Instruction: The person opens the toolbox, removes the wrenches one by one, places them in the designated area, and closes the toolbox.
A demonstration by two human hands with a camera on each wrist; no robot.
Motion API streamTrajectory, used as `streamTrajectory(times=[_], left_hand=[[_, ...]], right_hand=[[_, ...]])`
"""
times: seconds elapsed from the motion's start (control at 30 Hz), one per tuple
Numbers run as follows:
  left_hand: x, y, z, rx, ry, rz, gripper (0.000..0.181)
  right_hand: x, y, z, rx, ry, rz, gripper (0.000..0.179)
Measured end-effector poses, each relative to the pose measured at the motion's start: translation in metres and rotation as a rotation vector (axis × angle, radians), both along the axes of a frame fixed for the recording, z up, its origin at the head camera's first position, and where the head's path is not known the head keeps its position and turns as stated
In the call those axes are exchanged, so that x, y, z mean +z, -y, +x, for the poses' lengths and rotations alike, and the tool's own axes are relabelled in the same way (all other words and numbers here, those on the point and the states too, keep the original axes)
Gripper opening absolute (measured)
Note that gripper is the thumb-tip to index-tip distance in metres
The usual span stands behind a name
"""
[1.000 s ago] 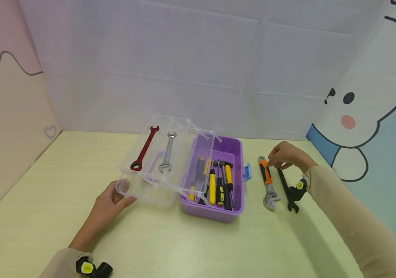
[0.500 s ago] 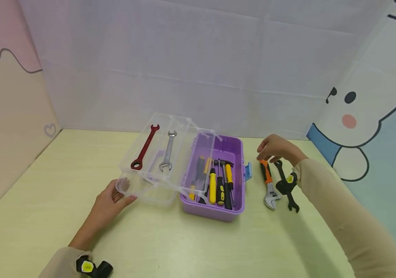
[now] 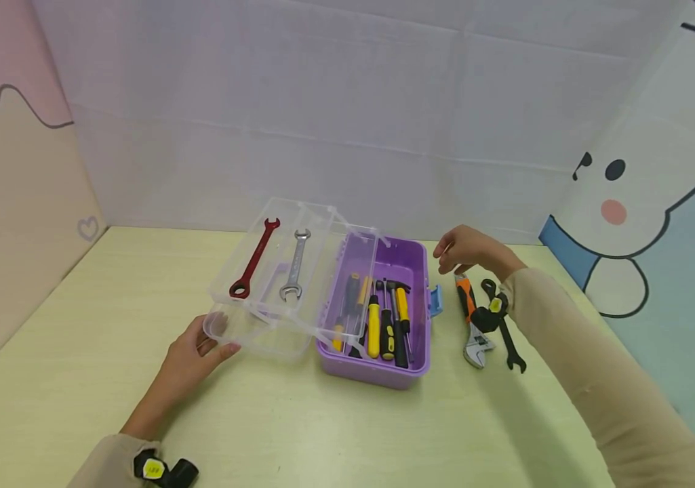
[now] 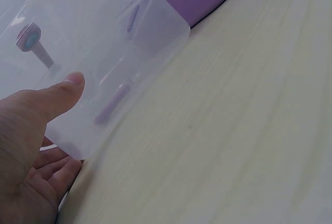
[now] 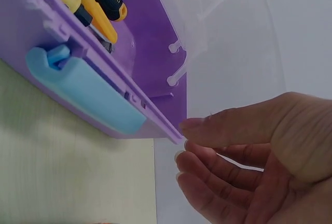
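Note:
In the head view an opened purple toolbox stands mid-table. Its clear plastic lid and tray lean out to the left. Lying in the clear tray are a red ratchet wrench and a silver wrench. My left hand holds the lid's near left corner, thumb on this side and fingers behind. My right hand is loosely bent beside the box's far right corner, its fingertips close to the rim in the right wrist view, with nothing in it. Screwdrivers and a hammer lie inside the box.
Right of the box lie an orange-handled adjustable wrench and a black wrench, partly covered by the right wrist's camera. A blue latch juts from the box's right side. A white curtain closes off the back.
My right hand has moved left and away from me, from above the black wrench, past the adjustable wrench, to the box's far right corner. The left hand and the lid stay put.

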State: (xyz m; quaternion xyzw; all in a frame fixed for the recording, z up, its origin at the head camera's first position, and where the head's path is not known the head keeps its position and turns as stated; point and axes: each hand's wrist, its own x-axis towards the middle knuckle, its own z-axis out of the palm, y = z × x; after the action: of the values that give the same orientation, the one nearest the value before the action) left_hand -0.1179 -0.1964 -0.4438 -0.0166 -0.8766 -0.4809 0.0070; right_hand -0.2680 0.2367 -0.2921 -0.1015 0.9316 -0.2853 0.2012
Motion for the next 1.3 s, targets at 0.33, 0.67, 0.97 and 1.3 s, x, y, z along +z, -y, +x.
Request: streamTrajectory(times=[0.33, 0.67, 0.97, 1.3], left_hand=[[-0.001, 0.001, 0.0, 0.002, 0.002, 0.001, 0.075], [-0.003, 0.001, -0.001, -0.003, 0.005, -0.006, 0.076], [-0.004, -0.001, -0.003, -0.018, 0.001, -0.012, 0.076], [-0.004, 0.001, -0.005, -0.028, -0.004, -0.002, 0.075]], right_hand=[[0.004, 0.018, 0.001, 0.023, -0.044, 0.021, 0.026], [0.011, 0.039, 0.002, 0.051, -0.095, 0.008, 0.024], [0.014, 0.053, 0.001, 0.056, -0.121, -0.006, 0.03], [0.021, 0.075, 0.003, 0.106, -0.18, -0.021, 0.028]])
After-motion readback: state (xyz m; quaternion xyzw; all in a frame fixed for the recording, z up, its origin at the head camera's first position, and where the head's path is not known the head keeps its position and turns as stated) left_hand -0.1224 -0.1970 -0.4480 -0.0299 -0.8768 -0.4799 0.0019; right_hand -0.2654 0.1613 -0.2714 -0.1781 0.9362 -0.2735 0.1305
